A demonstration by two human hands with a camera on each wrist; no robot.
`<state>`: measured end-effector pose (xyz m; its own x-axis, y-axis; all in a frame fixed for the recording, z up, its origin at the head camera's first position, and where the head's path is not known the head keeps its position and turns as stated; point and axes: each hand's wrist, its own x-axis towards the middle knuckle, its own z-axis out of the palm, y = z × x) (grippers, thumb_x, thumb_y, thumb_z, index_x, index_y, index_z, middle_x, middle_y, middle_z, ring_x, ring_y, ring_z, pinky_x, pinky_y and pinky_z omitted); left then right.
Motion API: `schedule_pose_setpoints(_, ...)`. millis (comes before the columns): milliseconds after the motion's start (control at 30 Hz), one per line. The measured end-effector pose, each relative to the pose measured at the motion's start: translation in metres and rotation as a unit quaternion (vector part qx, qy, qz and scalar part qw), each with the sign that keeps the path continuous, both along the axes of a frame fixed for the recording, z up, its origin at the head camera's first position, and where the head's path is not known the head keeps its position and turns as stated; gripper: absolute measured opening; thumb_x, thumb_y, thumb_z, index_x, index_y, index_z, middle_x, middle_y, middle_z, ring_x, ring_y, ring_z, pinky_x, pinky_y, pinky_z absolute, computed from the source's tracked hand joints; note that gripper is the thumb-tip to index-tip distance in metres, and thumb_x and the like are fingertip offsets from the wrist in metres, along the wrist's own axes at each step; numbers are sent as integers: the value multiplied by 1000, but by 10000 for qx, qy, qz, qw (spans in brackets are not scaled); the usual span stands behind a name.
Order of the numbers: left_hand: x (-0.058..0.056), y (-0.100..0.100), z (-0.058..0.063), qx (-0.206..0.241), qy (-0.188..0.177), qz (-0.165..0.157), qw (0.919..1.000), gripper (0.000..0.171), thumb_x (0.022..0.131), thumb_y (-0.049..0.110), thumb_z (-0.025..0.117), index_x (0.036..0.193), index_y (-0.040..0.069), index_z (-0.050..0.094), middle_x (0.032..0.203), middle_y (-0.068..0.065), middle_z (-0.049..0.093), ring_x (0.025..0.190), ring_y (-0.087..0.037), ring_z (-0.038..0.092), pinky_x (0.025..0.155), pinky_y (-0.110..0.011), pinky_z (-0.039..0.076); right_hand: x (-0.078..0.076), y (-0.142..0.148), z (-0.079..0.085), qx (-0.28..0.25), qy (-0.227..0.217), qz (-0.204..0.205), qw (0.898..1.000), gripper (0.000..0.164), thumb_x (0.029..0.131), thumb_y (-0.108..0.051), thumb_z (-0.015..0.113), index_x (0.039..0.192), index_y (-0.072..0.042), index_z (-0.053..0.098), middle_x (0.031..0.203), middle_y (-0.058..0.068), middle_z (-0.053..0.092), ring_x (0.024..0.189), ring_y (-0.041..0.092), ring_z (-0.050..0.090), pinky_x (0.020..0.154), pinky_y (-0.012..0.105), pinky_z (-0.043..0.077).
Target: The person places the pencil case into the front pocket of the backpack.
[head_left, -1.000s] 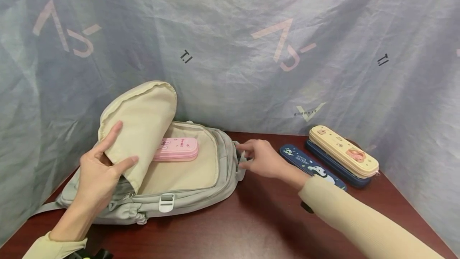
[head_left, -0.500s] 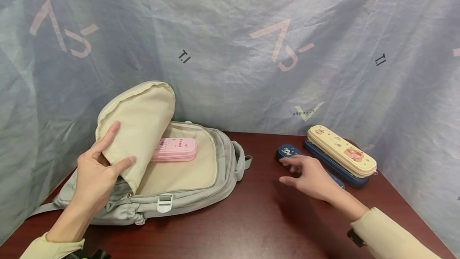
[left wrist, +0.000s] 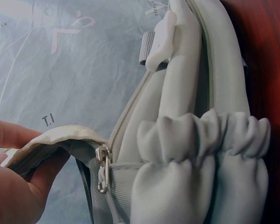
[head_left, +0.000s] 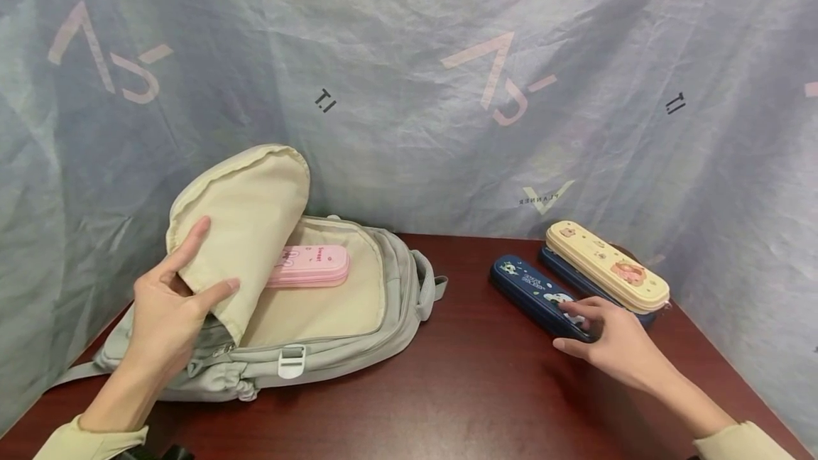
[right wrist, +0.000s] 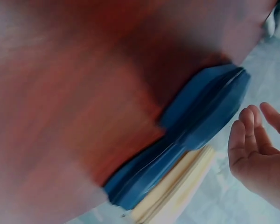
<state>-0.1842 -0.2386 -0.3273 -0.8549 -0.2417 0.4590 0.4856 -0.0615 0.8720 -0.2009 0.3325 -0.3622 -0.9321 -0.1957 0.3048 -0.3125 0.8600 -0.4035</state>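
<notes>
My left hand [head_left: 165, 314] grips the raised cream-lined front flap [head_left: 246, 226] of a grey-green backpack [head_left: 348, 359], thumb on the lining. In the left wrist view, two zipper pulls [left wrist: 102, 170] hang close to that grip. Inside the pack, partly covered by the flap, lies a pink "Sweet" pencil case [head_left: 319, 265]. My right hand [head_left: 620, 346] hovers at the near end of a dark blue panda pencil case [head_left: 525, 293], fingers slightly bent over its lid and thumb alongside. From the right wrist, the blue case shows beside my fingertips [right wrist: 245, 119], with a gap between.
Behind the panda case, a cream pencil case [head_left: 597, 258] lies on top of another dark blue case [head_left: 562, 274]. All stand on a reddish-brown table [head_left: 441, 389]. A grey printed cloth [head_left: 396, 91] hangs close behind and at both sides. A backpack strap [head_left: 77, 373] trails left.
My right hand has left the backpack's top handle and moved right to the near end of the panda pencil case. My left hand keeps holding the flap.
</notes>
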Motion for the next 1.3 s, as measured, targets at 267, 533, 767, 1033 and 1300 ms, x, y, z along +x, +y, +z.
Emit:
schedule_pose_setpoints(267,1,-2,0,33,-39,-53,10000,91,80,-31,69,157,15,51,168,4,37,153,-14,28,90,-11,52,7,19,-4,223,249,-262,9991,62,74,-37,97,124,-4,78,104,0,70,83,16,58,65,30,47)
schedule_pose_setpoints(533,-1,1,0,-31,-63,-111,9999,92,82,-29,69,159,18,49,170,-3,33,132,-7,53,90,-14,54,9,38,-12,306,485,-517,9970,67,69,-41,99,120,-3,79,98,-2,69,75,11,58,61,29,45)
schedule_pose_setpoints(767,-1,1,-1,22,-43,-85,10000,93,81,-30,68,159,17,50,169,-6,34,124,-7,58,89,-14,55,5,47,-14,453,269,-612,9967,72,69,-45,99,122,-2,78,103,5,70,85,23,63,64,34,48)
schedule_pose_setpoints(1033,-1,0,-2,72,-79,-138,9998,93,81,-30,69,159,17,50,169,-6,33,124,-7,58,89,-15,55,-2,53,-16,597,-29,-601,9964,83,70,-49,97,128,6,72,91,4,63,78,19,57,61,31,44)
schedule_pose_setpoints(1300,-1,0,-1,72,-41,-125,9999,93,81,-31,68,159,16,50,169,-7,34,124,-9,58,89,-15,55,-8,56,-15,673,-250,-703,9949,86,73,-50,94,130,9,68,81,1,58,76,18,53,59,31,41)
